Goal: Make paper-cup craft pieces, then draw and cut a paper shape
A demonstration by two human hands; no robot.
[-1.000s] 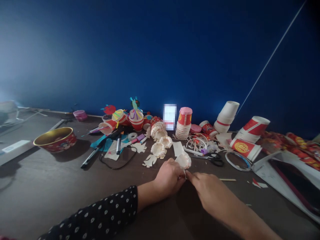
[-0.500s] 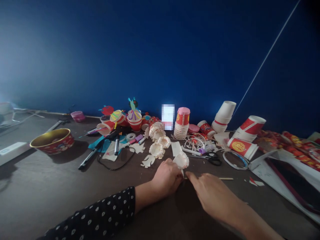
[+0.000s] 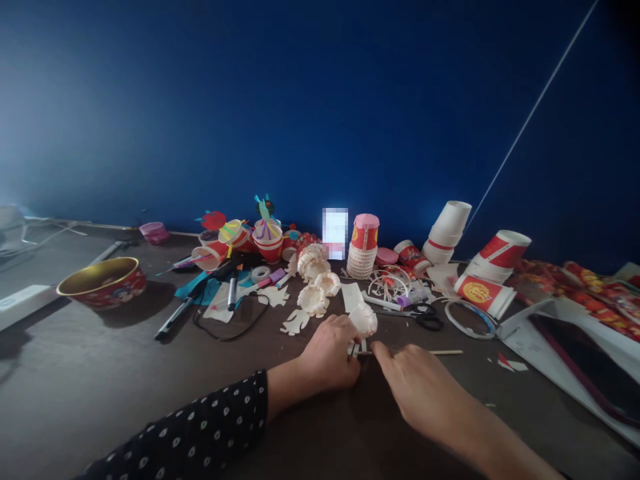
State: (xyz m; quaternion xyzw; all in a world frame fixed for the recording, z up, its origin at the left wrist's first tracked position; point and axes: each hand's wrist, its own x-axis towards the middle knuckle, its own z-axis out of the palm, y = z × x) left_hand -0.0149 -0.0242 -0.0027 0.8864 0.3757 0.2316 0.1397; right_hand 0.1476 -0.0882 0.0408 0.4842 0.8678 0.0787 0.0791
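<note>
A cut paper cup piece (image 3: 363,320) with curled white edges lies in front of my hands, its strips reaching toward me. My left hand (image 3: 330,350) is curved around its near side, fingers and thumb closing on the white strips. A thin wooden stick (image 3: 447,352) runs sideways beneath my right hand (image 3: 417,380). The right fingers are closed on that stick, the index finger pressing close to the paper strips. Part of the stick is hidden under the right hand.
More curled paper pieces (image 3: 313,300) and paper scraps (image 3: 295,322) lie beyond. Scissors (image 3: 429,319), markers (image 3: 233,291), a cup stack (image 3: 364,247), a red bowl (image 3: 103,283) and a phone (image 3: 590,367) stand or lie around. A blue wall (image 3: 320,120) closes the back.
My left fingers have loosened and spread slightly, showing more of the white strips between them. The right hand stays at the stick, almost unmoved.
</note>
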